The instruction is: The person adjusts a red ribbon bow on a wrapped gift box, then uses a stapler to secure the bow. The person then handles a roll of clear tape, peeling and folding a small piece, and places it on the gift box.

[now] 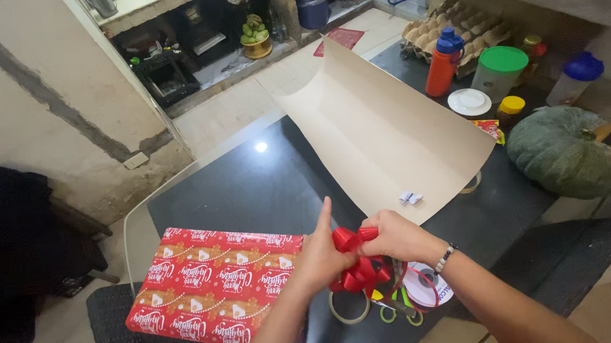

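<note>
Pinching a red ribbon bow (355,261) between left hand (318,256) and right hand (392,237), both closed on its loops to hold its shape, above the table's (249,190) near edge, beside the wrapped box (213,285).

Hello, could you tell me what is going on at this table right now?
A person is holding a red ribbon bow in both hands, left hand and right hand together, above the dark glass table. A red wrapped box lies to the left, a curled sheet of brown paper behind, and tape and ribbon spools underneath.
</note>
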